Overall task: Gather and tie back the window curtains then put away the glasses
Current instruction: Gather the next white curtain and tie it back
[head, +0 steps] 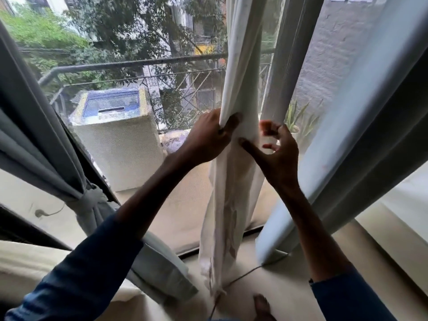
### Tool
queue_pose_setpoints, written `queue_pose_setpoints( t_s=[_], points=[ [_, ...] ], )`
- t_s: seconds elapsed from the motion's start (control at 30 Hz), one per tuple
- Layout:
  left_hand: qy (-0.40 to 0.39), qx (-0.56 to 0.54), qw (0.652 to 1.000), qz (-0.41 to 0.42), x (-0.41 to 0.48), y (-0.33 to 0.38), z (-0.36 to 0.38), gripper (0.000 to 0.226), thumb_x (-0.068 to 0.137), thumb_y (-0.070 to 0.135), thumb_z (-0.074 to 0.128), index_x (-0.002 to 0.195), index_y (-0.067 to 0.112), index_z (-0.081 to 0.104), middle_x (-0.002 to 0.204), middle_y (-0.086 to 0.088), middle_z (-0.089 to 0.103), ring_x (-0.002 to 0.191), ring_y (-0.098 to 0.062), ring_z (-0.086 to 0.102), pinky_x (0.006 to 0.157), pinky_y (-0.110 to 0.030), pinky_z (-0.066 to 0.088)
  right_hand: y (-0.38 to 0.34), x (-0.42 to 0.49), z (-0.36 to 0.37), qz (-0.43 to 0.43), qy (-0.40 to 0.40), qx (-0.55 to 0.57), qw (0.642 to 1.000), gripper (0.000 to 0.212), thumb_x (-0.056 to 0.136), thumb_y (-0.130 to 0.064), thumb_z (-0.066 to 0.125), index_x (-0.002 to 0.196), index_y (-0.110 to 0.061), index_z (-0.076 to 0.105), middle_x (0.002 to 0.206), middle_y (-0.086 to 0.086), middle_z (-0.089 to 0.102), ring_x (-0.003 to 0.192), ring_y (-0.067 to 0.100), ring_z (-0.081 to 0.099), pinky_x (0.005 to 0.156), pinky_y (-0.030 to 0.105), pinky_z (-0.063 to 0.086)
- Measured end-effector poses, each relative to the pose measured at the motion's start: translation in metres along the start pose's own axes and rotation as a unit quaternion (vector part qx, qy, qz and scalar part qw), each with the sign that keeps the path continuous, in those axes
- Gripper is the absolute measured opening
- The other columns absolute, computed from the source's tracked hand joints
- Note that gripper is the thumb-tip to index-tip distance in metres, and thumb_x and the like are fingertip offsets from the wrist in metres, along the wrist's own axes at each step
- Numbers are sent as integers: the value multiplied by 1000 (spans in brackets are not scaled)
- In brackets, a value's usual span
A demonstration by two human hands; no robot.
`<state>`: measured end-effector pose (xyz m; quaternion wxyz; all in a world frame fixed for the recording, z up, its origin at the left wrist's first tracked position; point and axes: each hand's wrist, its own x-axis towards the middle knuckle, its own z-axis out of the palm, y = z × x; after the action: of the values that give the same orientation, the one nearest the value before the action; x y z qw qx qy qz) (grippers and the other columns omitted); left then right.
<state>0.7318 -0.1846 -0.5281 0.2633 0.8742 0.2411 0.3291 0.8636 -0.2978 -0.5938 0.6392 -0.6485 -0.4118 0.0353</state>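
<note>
The left hand (pixel 214 135) pinches the white curtain (pixel 231 193) tight. The right hand (pixel 279 151) touches it with a thumb, but its grip is hard to tell. The label on the washing machine (pixel 120 147) is too blurry to read.

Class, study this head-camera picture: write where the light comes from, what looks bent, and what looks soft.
Head view: daylight comes from outside, so the left hand and right hand at the white curtain look dark; the wide lens bows the railing and the grey curtain; the trees outside look hazy.
</note>
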Motion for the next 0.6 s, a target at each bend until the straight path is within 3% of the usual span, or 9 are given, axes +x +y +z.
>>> queue_pose_setpoints(
  t_s=[0.07, 0.13, 0.2, 0.27, 0.33, 0.4, 0.5, 0.6],
  points=[
    [-6, -11, 1000, 3, -1, -2, -3, 43, 100, 42, 46, 108, 4, 65, 97, -12, 71, 86, -27, 67, 73, -42, 55, -3, 11, -2, 45, -66, 28, 996, 67, 76, -45, 86, 131, -20, 58, 122, -5, 69, 110, 9, 67, 87, 28, 56],
    [-8, 6, 1000, 6, -3, -4, -2, 45, 100, 45, 44, 107, 6, 65, 96, -10, 71, 85, -27, 67, 74, -41, 55, -3, 15, 0, 22, -123, -19, 992, 46, 85, -40, 80, 122, -17, 65, 108, -4, 75, 97, 6, 71, 80, 28, 59],
    [-7, 35, 999, 2, -7, -3, 0, 43, 101, 46, 41, 107, 10, 63, 93, -6, 69, 83, -27, 65, 72, -36, 53, -6, 11, 5, -48, -113, -113, 986, 23, 94, -40, 70, 104, -19, 69, 87, -7, 74, 75, 0, 68, 65, 22, 53],
    [-12, 56, 998, -8, -10, -5, 5, 40, 101, 47, 40, 112, 13, 59, 95, -5, 65, 85, -28, 63, 68, -33, 46, -7, 3, 13, -91, -102, -152, 979, 22, 101, -37, 60, 108, -17, 67, 84, -1, 73, 69, 11, 66, 62, 30, 50],
    [-27, 54, 998, -22, -13, -7, 11, 49, 96, 58, 38, 112, 14, 51, 99, -7, 64, 86, -29, 60, 69, -37, 46, -9, -3, 19, -132, -123, -166, 969, 24, 103, -25, 54, 121, -13, 63, 97, 11, 76, 84, 31, 72, 67, 41, 53],
    [-44, 20, 998, -45, -16, -9, 18, 55, 89, 69, 40, 110, 18, 45, 99, -5, 61, 87, -28, 59, 72, -42, 48, -10, -8, 22, -139, -162, -184, 959, 26, 96, -8, 55, 121, -4, 61, 103, 19, 74, 94, 43, 68, 70, 44, 50],
    [-47, 1, 996, -71, -18, -13, 22, 48, 91, 66, 48, 107, 20, 48, 92, 0, 64, 82, -22, 62, 70, -37, 50, -6, -15, 18, -118, -195, -182, 957, 18, 87, 3, 57, 104, 0, 63, 92, 20, 71, 88, 42, 64, 67, 37, 38],
    [-28, 13, 998, -56, -21, -14, 24, 39, 95, 58, 49, 100, 20, 52, 85, 0, 66, 78, -23, 64, 65, -37, 52, 2, -18, 9, -91, -226, -143, 959, 34, 89, 4, 54, 119, -5, 68, 109, 9, 76, 100, 22, 69, 76, 13, 48]
  ],
)
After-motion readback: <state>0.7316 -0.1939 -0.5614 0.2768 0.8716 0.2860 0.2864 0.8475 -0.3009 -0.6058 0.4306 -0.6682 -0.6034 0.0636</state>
